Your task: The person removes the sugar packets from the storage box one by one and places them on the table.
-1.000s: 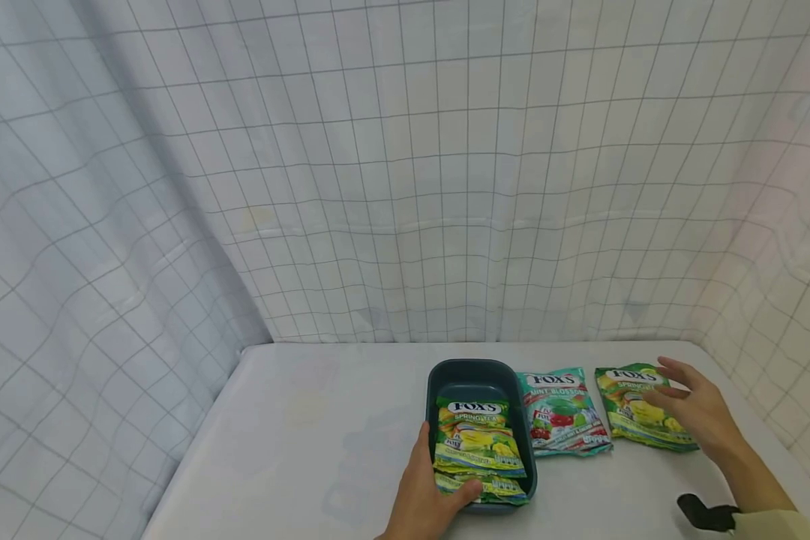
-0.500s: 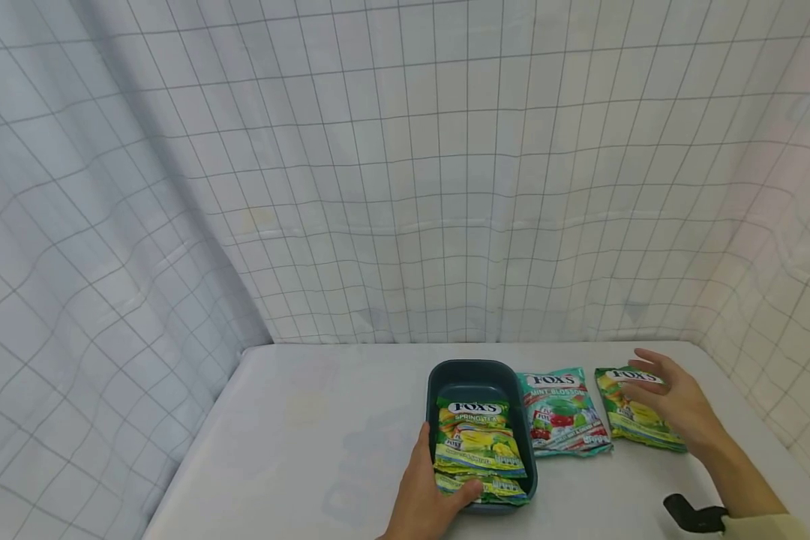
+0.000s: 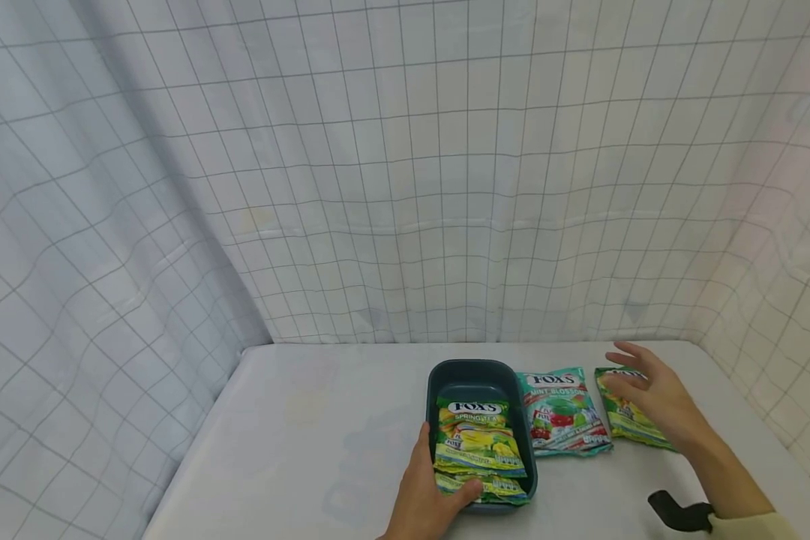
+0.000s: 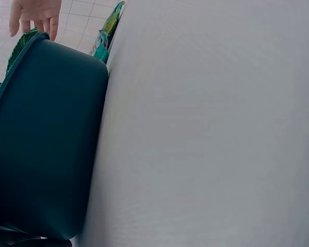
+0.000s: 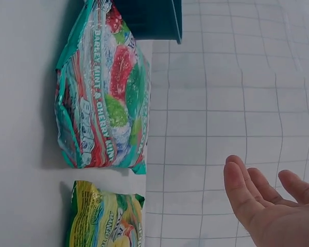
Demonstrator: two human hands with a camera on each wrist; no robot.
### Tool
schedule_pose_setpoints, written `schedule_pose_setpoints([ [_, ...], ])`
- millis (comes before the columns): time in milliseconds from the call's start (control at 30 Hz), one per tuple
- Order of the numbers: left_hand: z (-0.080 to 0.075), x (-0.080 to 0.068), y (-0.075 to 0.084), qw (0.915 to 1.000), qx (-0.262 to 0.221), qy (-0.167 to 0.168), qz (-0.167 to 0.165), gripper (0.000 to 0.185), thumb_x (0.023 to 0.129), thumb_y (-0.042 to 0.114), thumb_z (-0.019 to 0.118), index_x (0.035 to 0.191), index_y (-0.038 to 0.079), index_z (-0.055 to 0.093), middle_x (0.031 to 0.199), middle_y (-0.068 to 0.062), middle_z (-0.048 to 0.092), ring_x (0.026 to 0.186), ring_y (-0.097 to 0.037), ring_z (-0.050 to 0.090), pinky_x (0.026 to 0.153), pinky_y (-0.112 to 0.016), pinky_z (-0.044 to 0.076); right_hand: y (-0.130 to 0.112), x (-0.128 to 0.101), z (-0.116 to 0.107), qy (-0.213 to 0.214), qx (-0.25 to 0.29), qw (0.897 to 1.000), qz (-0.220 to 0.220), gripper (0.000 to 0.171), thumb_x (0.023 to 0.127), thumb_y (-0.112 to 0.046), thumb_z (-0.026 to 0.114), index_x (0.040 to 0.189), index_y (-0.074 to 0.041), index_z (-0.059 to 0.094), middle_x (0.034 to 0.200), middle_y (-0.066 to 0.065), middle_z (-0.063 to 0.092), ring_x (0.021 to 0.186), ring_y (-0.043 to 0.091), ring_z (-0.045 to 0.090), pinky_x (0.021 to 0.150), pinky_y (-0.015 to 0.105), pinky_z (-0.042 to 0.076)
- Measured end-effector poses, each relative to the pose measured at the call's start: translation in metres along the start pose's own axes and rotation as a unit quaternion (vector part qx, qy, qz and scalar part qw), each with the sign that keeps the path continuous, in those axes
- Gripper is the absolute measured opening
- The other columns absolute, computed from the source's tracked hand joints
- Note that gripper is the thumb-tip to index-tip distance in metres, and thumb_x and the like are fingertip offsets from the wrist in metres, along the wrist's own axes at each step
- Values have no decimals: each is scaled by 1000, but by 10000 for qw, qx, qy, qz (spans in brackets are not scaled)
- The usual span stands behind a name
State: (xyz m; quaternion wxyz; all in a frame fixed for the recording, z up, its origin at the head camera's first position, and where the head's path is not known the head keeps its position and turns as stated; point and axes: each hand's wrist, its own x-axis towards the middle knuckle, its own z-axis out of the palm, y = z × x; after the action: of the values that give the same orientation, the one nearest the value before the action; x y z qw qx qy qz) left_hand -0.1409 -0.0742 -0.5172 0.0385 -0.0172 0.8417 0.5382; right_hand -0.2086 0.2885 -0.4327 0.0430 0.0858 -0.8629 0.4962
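A deep dark-teal plastic bin (image 3: 471, 375) stands on the white table. Inside it lie yellow-green FOX'S Spring Tea candy bags (image 3: 478, 439), overlapping. My left hand (image 3: 424, 491) holds the bin's near left corner, fingers along the outer wall and thumb over the near rim. Just right of the bin lies a teal Mint Blossom candy bag (image 3: 563, 412). Over another yellow-green Spring Tea bag (image 3: 637, 420) hovers my right hand (image 3: 658, 397), fingers spread and loosely bent, holding nothing; it partly hides that bag. The right wrist view shows this hand (image 5: 278, 206) apart from both bags.
A white grid-patterned curtain (image 3: 405, 187) hangs behind the table and along both sides. The bare white tabletop (image 3: 310, 435) stretches left of the bin. A black strap end (image 3: 678, 514) sticks out at my right wrist.
My right hand has moved left and slightly away from me, across the right-hand Spring Tea bag toward the Mint Blossom bag. The left hand, bin and bags stay in place.
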Motion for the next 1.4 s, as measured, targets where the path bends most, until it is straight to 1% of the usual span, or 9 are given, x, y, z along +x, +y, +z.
schedule_pose_setpoints([
  [167,1,1,-1,10000,14,-26,59,122,80,65,78,163,4,13,160,-19,32,141,-37,40,107,-65,37,-9,2,6,-78,-22,10000,18,75,105,-31,61,162,-3,20,151,29,43,131,51,48,85,21,51],
  [233,1,2,-1,10000,41,-19,63,123,79,66,78,163,4,13,160,-19,32,141,-37,40,107,-65,37,-12,3,10,-102,-37,9999,32,75,105,-31,61,162,-4,20,151,29,43,130,50,49,90,34,54],
  [400,1,2,-2,10000,79,5,46,123,79,66,78,163,3,14,161,-19,32,142,-38,39,108,-65,36,-22,5,18,-219,110,9997,23,75,105,-31,62,162,-6,20,153,27,43,129,47,52,99,60,47],
  [500,1,2,-2,10000,87,14,41,123,79,66,78,163,3,14,161,-20,31,142,-38,38,108,-65,36,-27,6,23,-315,330,9990,4,75,105,-29,62,163,-7,19,154,27,41,129,45,53,99,65,45],
  [600,1,1,-2,9999,106,9,34,123,79,66,78,163,3,14,160,-20,32,142,-39,39,108,-65,36,-31,8,28,-348,400,9986,-3,76,105,-30,62,162,-7,19,154,26,41,129,44,54,98,63,46],
  [833,-2,-1,-1,9997,211,-71,129,122,82,65,77,163,1,12,160,-23,31,141,-42,39,107,-66,38,-40,10,39,-440,601,9972,-67,76,104,-30,63,162,-8,19,154,25,41,126,43,57,91,52,53],
  [1067,0,0,-2,9998,154,-22,125,121,82,64,78,163,2,13,159,-21,33,140,-39,41,106,-64,39,-44,11,51,-571,827,9949,-123,76,103,-29,64,162,-9,20,154,25,41,129,46,53,97,60,49],
  [1233,0,-1,-2,9998,145,-49,147,120,82,63,77,163,1,12,159,-22,32,140,-41,40,106,-65,39,-44,12,59,-668,982,9929,-98,76,103,-30,64,162,-11,20,155,23,41,130,43,53,99,59,49],
  [1400,-1,-2,-2,9995,154,-72,271,119,84,61,77,163,1,11,159,-23,32,140,-41,41,105,-65,40,-49,13,67,-661,1083,9918,-122,77,103,-28,64,163,-11,19,155,24,41,131,44,53,100,58,48],
])
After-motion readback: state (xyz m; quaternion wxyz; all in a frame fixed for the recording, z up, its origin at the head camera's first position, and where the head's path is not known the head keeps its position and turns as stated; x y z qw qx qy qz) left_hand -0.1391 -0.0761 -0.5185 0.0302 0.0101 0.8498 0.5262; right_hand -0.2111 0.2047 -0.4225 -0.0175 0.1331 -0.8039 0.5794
